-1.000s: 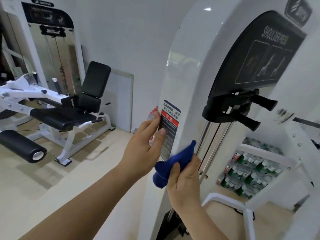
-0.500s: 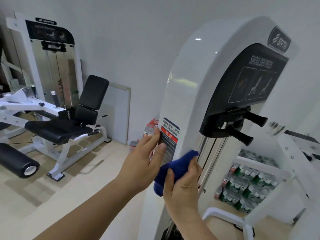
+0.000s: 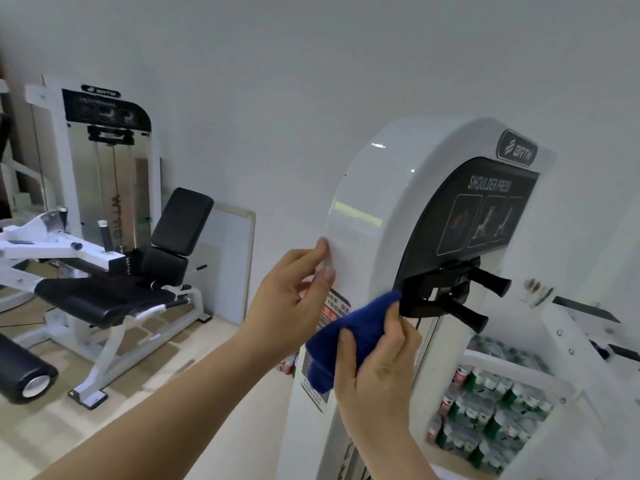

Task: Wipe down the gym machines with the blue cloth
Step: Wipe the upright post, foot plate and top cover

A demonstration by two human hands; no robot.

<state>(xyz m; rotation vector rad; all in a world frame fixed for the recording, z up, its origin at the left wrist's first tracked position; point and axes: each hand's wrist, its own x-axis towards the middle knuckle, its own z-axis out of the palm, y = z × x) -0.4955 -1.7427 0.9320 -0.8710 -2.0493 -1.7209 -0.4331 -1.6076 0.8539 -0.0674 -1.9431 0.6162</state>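
A white shoulder press machine (image 3: pixel 374 202) with a black instruction panel stands right in front of me. My right hand (image 3: pixel 375 372) grips a bunched blue cloth (image 3: pixel 349 332) and holds it against the machine's white side, over a warning sticker (image 3: pixel 317 389) and just left of the black bracket. Higher up, my left hand (image 3: pixel 294 299) clasps the machine's left edge, fingertips on the white face and thumb pressed on it a little lower.
Two black handles (image 3: pixel 485 282) stick out from the bracket under the panel. A leg machine with a black seat (image 3: pixel 104 299) stands at the left on the wooden floor. Packs of bottles (image 3: pixel 491 410) lie behind the white frame at the lower right. A framed panel (image 3: pixel 232 265) leans on the wall.
My view has tilted up. The left hand has slid up the machine's edge, off the sticker. The right hand has carried the cloth upward along the side towards the black bracket.
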